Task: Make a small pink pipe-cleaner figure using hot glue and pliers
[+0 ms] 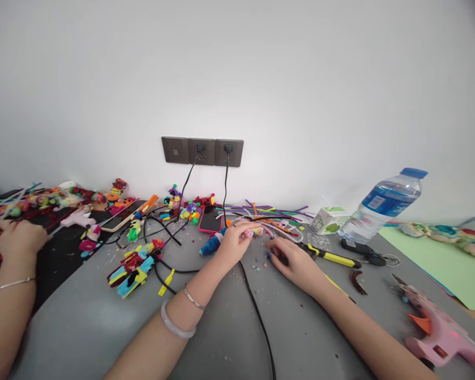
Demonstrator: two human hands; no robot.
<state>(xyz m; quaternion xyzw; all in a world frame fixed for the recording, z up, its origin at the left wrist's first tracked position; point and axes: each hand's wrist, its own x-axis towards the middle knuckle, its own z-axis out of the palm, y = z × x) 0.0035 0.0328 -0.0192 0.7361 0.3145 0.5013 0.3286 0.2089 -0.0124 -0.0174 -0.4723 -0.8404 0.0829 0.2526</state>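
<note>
My left hand (234, 245) is closed around a small fuzzy figure. Its blue pipe-cleaner body (211, 245) sticks out on the left, and a pink end (248, 233) shows by the fingertips; the middle is hidden by my hand. My right hand (292, 259) hovers low over the table, just right of the figure, its fingers bent and a gap between thumb and forefinger. Nothing shows in that gap. Tiny coloured bits (257, 265) lie scattered between the two hands.
Another person's hand (21, 237) works at far left. A pink glue gun (439, 327), yellow-black pliers (334, 257), a tilted water bottle (383, 206), a drink carton (329, 220), a phone (211, 219) and pipe-cleaner figures (136, 266) surround my hands. A black cable (257, 301) crosses the table.
</note>
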